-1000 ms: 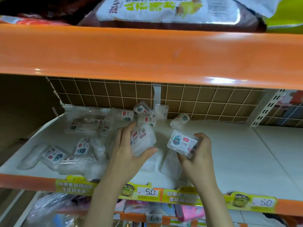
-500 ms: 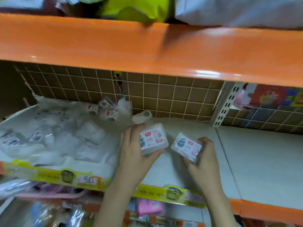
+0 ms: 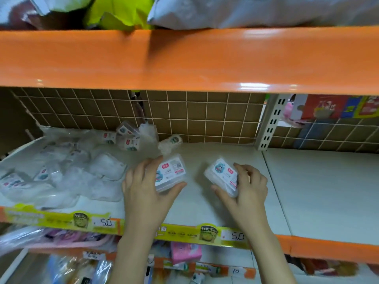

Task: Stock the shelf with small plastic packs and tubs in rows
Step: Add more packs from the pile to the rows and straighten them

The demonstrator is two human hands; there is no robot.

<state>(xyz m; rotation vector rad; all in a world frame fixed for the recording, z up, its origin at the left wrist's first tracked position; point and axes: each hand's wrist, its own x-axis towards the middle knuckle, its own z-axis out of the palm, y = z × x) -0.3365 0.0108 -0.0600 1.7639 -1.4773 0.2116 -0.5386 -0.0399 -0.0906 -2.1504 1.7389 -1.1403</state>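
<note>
Shop shelving fills the frame: an orange shelf edge (image 3: 184,58) across the top, a brown wire-grid back panel (image 3: 205,117) behind, a pale shelf (image 3: 307,191) at centre. Bags on the top shelf are cut off by the upper frame edge and blurred. Heap of clear packs (image 3: 67,173) at left centre is smeared; labels unreadable, count cannot be told. Goods on the lower shelf at the bottom edge are blurred and partly hidden by the forearms.

Left hand (image 3: 143,191), centre frame, grasps a clear tub (image 3: 170,173) with a white label: fingers along its left side, thumb under its lower right corner. Tub is over the shelf just right of the heap; whether it touches the shelf cannot be told.

Right hand (image 3: 248,187), right of centre, grasps a second tub (image 3: 222,175), tilted, fingers curled over its right edge, thumb beneath. The two tubs are near each other, apart. Both forearms rise from the bottom edge, crossing the yellow price strip (image 3: 231,235) marked 5.0.
</note>
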